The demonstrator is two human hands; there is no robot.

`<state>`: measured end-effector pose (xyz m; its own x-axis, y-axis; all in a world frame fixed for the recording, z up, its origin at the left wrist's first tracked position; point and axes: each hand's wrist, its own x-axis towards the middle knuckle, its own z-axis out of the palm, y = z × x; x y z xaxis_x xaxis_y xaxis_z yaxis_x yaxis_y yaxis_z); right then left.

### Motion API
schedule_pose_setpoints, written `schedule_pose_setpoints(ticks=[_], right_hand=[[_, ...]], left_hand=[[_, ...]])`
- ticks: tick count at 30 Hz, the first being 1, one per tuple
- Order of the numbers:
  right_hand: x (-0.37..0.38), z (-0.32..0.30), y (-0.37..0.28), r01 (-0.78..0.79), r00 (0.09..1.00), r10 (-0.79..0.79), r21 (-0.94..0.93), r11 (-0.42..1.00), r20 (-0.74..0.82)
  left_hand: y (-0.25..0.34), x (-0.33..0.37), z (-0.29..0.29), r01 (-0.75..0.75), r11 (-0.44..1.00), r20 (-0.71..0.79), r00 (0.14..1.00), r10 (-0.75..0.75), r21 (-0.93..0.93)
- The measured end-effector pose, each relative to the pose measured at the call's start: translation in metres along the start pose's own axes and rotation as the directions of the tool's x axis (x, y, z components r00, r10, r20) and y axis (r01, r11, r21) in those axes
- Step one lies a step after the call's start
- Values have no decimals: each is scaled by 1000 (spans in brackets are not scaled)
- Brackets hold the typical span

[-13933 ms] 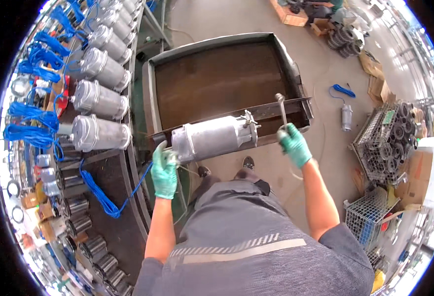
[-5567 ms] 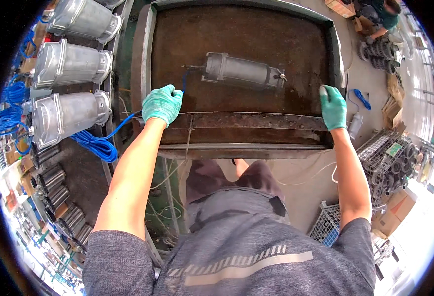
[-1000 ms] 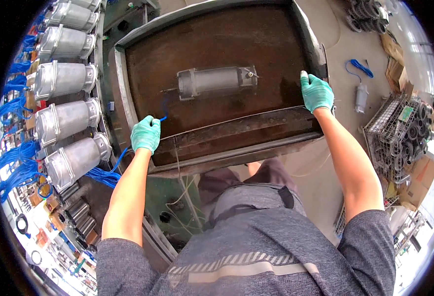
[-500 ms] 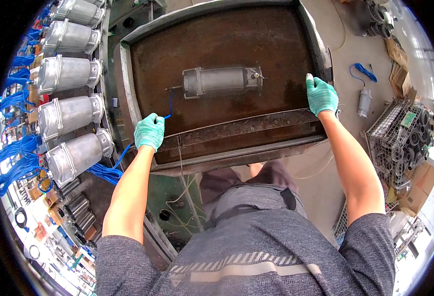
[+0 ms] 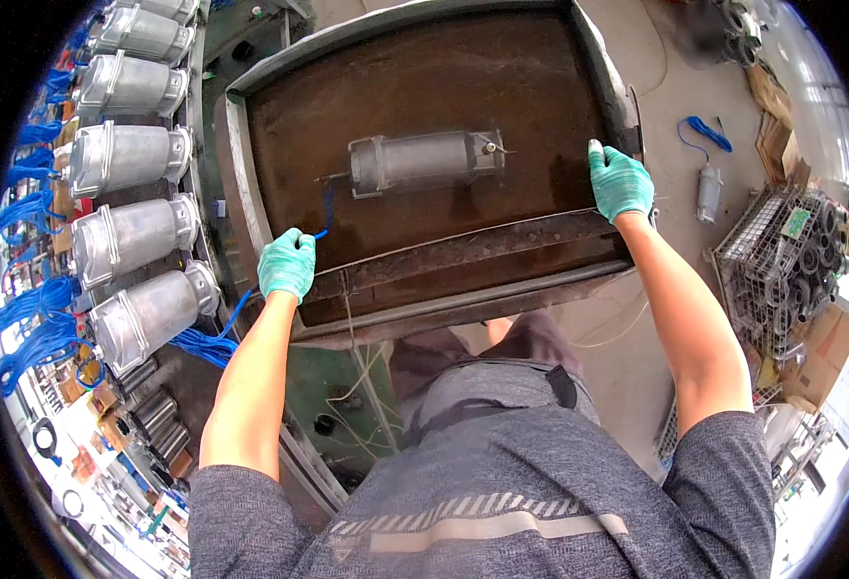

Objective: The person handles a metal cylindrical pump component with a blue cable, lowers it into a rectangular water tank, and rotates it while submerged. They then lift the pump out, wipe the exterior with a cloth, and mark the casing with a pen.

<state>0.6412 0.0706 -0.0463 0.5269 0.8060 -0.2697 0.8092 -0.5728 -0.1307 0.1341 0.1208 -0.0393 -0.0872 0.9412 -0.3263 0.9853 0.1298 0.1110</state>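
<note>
A brown rectangular metal tank (image 5: pixel 235 145) lies in front of me. Inside it a grey metal cylinder (image 5: pixel 417 162) with a collar at its left end lies on its side, seemingly under murky liquid. My left hand (image 5: pixel 287 264), in a green glove, is closed over the tank's near left rim. A blue cable (image 5: pixel 327 207) runs from the cylinder's left end, under that hand and out over the side. My right hand (image 5: pixel 622 183), also gloved in green, is closed on the right rim, thumb up. Between the hands stretches a dark metal bar (image 5: pixel 473 243); what lies beneath the palms is hidden.
Several similar metal cylinders (image 5: pixel 133 236) line a bench at the left, with blue cable coils (image 5: pixel 37 323) behind them. A wire cage (image 5: pixel 781 261) of dark ring parts stands on the right, near a cardboard box (image 5: pixel 823 357). A small cylinder (image 5: pixel 708 193) lies on the floor.
The whole view has shifted slightly, so the tank and cylinder appear a little further left. Both hands keep their places on the tank.
</note>
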Motion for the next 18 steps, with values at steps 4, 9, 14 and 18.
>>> schedule_pose_setpoints(ticks=[4, 9, 14, 18], right_hand=[[1, 1, 3, 7, 1000, -7, -4, 1000, -8], [0, 1, 1, 7, 1000, -7, -13, 1000, -11], [1, 2, 2, 10, 1000, -10, -12, 1000, -12], [1, 3, 2, 9, 1000, -9, -10, 1000, -26]], left_hand=[[6, 0, -6, 24, 999, 40, 999, -25, 26], [5, 1, -4, 33, 999, 48, 998, -34, 18], [4, 0, -4, 26, 1000, 43, 999, -26, 17], [4, 0, -4, 30, 999, 45, 998, -31, 16]])
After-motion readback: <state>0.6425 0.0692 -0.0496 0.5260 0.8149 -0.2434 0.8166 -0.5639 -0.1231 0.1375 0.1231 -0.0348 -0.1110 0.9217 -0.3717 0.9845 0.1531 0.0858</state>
